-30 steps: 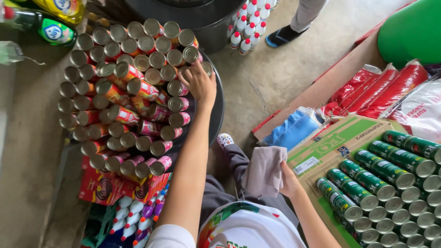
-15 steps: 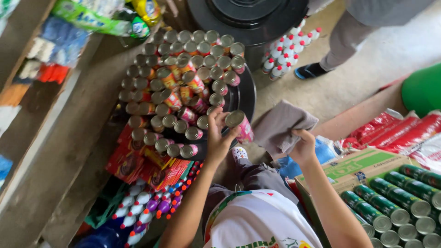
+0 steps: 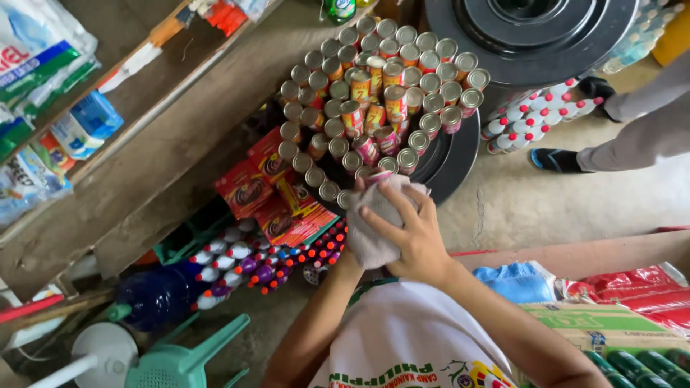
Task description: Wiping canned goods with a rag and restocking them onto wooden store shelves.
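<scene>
**Cloth pressed over a can beside a stacked display**

Head camera: The person's right hand (image 3: 410,230) lies spread over a grey cloth (image 3: 374,237), fingers curled down and pressing it around a small can (image 3: 375,175); only the can's red-labelled top edge peeks out above the cloth. The left hand is almost wholly hidden under cloth and right hand, with only the wrist and forearm showing; whether it grips the can cannot be told. The bundle is held just in front of the near edge of a stack of tin cans (image 3: 381,93), silver lids up and red-and-yellow labels showing, piled on a round black tray (image 3: 453,158). A black tub (image 3: 532,36) stands behind the stack. Left of the hands lie red snack packets (image 3: 266,187) and rows of small bottles with white and red caps (image 3: 244,259); a wooden shelf (image 3: 165,144) runs along the left. More capped bottles (image 3: 532,118) sit to the right, near another person's foot in a sandal (image 3: 553,159). A cardboard box of green cans (image 3: 618,338) fills the lower right corner.
</scene>
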